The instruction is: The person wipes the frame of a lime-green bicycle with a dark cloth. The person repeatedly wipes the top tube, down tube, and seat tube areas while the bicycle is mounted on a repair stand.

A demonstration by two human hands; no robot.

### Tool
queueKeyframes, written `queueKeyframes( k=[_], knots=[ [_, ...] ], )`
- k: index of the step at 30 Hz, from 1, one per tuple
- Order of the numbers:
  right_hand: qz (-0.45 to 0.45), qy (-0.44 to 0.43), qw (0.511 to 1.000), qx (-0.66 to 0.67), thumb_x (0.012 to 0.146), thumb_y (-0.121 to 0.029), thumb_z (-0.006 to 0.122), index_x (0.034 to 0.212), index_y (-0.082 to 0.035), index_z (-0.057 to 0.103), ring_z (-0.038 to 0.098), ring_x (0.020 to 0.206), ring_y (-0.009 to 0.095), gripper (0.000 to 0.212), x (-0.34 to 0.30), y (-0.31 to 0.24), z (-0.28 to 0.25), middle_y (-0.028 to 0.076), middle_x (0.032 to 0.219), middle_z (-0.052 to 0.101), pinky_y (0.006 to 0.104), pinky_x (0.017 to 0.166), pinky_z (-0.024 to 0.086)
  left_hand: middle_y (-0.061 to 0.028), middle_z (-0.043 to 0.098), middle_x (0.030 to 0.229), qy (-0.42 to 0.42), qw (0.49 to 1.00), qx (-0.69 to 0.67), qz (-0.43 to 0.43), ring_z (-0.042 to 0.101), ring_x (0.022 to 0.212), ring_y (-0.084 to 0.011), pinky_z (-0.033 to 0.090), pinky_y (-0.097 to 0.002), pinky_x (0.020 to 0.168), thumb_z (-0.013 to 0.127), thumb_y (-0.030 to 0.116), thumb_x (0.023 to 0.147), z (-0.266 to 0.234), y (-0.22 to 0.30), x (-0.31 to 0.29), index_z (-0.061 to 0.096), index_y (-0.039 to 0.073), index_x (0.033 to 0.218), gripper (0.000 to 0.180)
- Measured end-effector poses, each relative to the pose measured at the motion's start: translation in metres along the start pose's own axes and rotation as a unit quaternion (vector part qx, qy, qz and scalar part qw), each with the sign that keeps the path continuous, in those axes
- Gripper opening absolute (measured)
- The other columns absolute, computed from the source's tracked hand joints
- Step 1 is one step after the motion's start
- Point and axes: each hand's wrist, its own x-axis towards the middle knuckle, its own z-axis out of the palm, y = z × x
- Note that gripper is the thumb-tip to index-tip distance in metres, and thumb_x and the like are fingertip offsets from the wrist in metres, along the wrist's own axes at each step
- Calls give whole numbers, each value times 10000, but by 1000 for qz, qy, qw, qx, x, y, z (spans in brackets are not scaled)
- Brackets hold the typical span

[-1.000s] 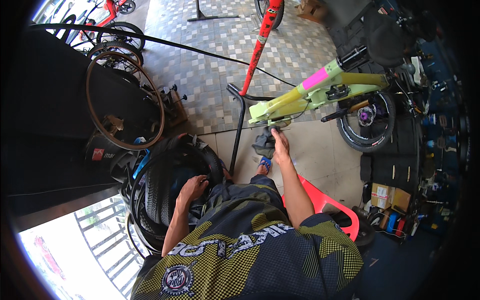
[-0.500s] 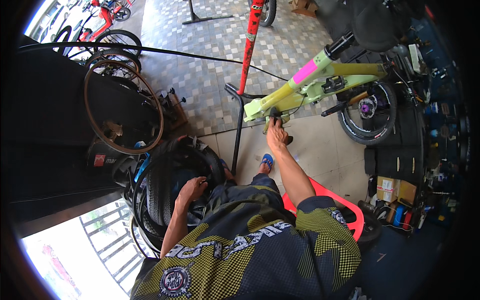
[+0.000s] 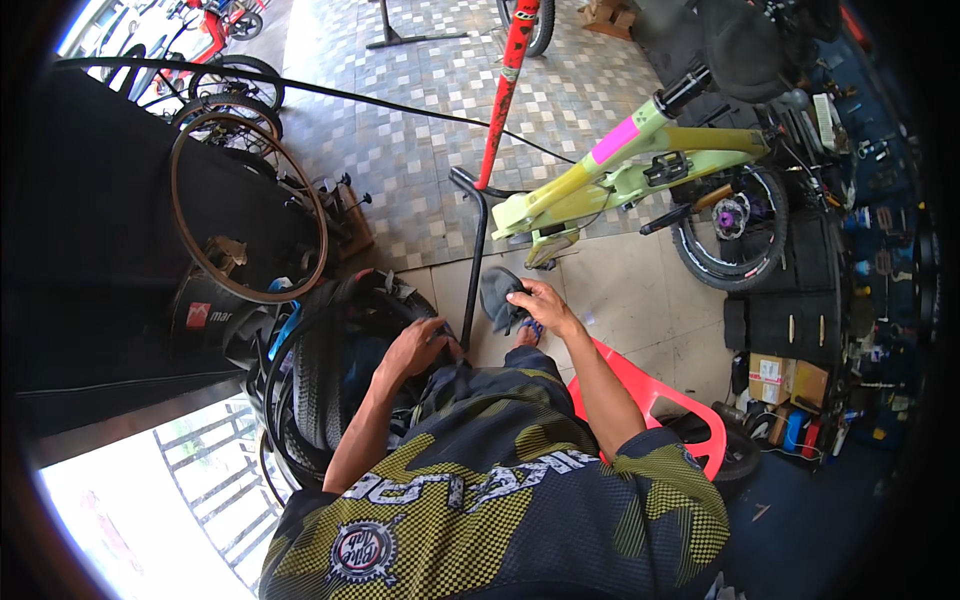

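Note:
My right hand (image 3: 545, 306) pinches a dark grey cloth (image 3: 500, 298), which hangs bunched in front of me above my foot. My left hand (image 3: 414, 347) is apart from it, over the edge of the pile of tires, its fingers loosely stretched and nothing visible in them. Ahead to the right is a yellow-green bicycle frame (image 3: 570, 198) with a pink patch (image 3: 615, 142) on its tube. A black pedal (image 3: 668, 168) shows against the frame. Neither hand touches the frame.
A red stand post (image 3: 505, 100) with black legs (image 3: 474, 270) rises left of the frame. Several tires (image 3: 318, 400) and a brown rim (image 3: 180, 235) lie at my left. Close on my right is a red plastic chair (image 3: 708, 432). Beyond stands a wheel (image 3: 774, 225) and boxes (image 3: 770, 378).
My right hand has left the lower end of the bicycle frame and come back toward me with the cloth, which now shows plainly. My left hand has moved slightly forward and right.

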Motion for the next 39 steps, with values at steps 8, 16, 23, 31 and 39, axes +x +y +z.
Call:
queueKeyframes(
  k=[8, 16, 23, 31, 39],
  knots=[
    [-88, -100, 985, -113, 927, -100, 579, 1063, 28, 733, 588, 1004, 125, 242, -12, -82, -1, 69, 1133, 675, 294, 877, 473, -253, 391, 1596, 75, 986, -64, 133, 400, 1465, -438, 386, -499, 1181, 788, 280, 895, -55, 77, 62, 408, 147, 1598, 809],
    [-66, -56, 996, 14, 1009, -93, 579, 1233, -12, 667, 586, 930, 60, 253, -16, -137, -18, -28, 1082, 680, 250, 871, 487, -182, 617, 1365, -161, 938, -278, 131, 557, 1302, -293, 418, -404, 1116, 771, 282, 926, -67, 67, 112, 685, 18, 1165, 366],
    [37, 29, 998, -46, 995, -187, 721, 1197, -32, 694, 560, 714, 45, 257, -36, -131, -43, -20, 876, 649, 233, 549, 456, -16, 699, 1001, -130, 796, -591, -6, 668, 901, -122, 535, -272, 807, 689, 211, 1011, -69, 59, 100, 652, 30, 1108, 209],
    [33, -49, 995, -77, 947, -158, 767, 1068, 7, 737, 635, 945, 109, 207, -43, -92, -39, 37, 1007, 728, 293, 891, 508, 5, 673, 962, -59, 920, -388, -7, 628, 898, -112, 515, -290, 815, 692, 237, 1014, -54, 40, 106, 650, 44, 1064, 204],
    [-45, 67, 877, 474, 1029, -176, 588, 1242, -8, 651, 680, 1126, 253, 278, -25, -55, -21, 104, 1248, 704, 421, 1018, 542, -169, 706, 1178, -52, 985, -162, 3, 696, 1068, -277, 561, -405, 923, 679, 335, 1019, -3, 14, 91, 619, -8, 1271, 430]
  ],
)
